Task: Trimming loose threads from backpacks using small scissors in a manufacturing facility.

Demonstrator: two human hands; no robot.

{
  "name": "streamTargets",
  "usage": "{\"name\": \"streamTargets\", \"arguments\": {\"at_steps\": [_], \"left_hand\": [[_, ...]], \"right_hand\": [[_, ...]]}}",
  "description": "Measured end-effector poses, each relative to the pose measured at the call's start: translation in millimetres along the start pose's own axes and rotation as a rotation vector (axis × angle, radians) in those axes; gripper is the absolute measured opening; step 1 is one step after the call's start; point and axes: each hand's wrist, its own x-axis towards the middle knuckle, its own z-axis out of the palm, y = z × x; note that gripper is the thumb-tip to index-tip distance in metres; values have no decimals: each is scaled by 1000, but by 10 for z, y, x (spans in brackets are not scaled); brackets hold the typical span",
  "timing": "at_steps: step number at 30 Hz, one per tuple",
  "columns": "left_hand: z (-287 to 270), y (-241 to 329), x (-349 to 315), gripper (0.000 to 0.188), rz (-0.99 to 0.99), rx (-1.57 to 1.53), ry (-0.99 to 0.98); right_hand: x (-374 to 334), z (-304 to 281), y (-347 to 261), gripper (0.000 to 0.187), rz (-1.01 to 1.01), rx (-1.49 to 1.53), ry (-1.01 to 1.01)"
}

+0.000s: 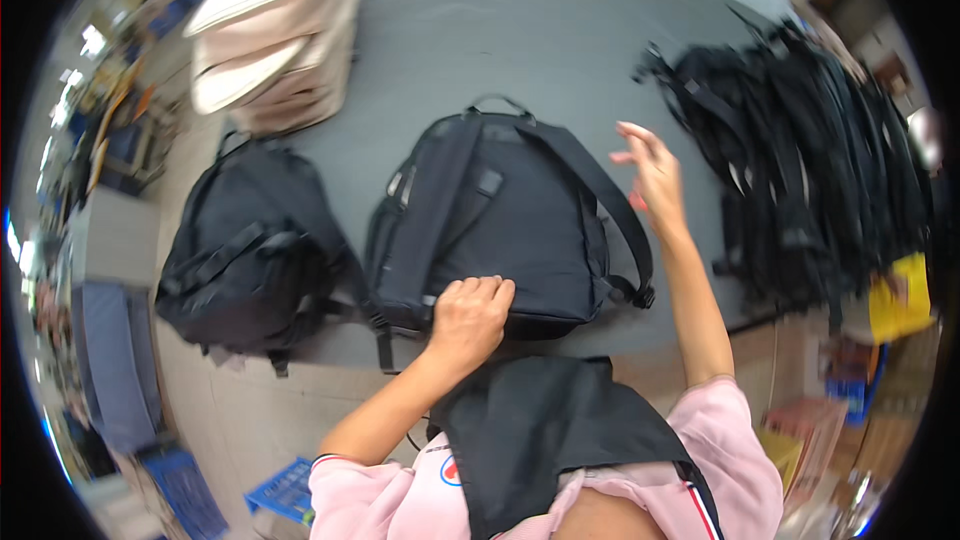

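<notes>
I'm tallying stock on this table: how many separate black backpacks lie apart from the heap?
2: one black fabric backpack lies strap-side up at the centre under the left hand, another black backpack lies at the left table edge. The black pile at right may hide more.

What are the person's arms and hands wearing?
Both forearms are bare. The left hand and right hand wear no gloves, and I see no rings or watch. Short pink sleeves cover the upper arms; one has dark, white and red stripes at its edge.

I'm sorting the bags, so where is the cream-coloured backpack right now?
In the head view, the cream backpack lies at the far left of the grey table, just beyond the black backpack on the left.
</notes>
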Motion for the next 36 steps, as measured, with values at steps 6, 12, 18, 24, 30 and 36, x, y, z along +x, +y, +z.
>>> {"name": "streamTargets", "arguments": {"at_steps": [6,12,18,24,30,36], "left_hand": [[560,540,124,45,250,-149,-432],[340,-1,1291,34,90,-430,-829],[1317,-985,2573,25,8,-242,201],[1654,-1129,3080,28,-551,-1115,-645],[1861,-1169,3122,18,-669,-1330,-719],[1948,-1237,3083,16,-734,-1479,-693]], "right_hand": [[269,-360,769,31,-432,-765,274],[36,-195,1006,35,-208,-811,9],[56,-42,1230,22,-89,-651,-60],[341,-254,1023,19,-306,-804,109],[1105,-30,902,15,-375,-522,79],[1468,300,889,19,-318,-663,-17]]}}
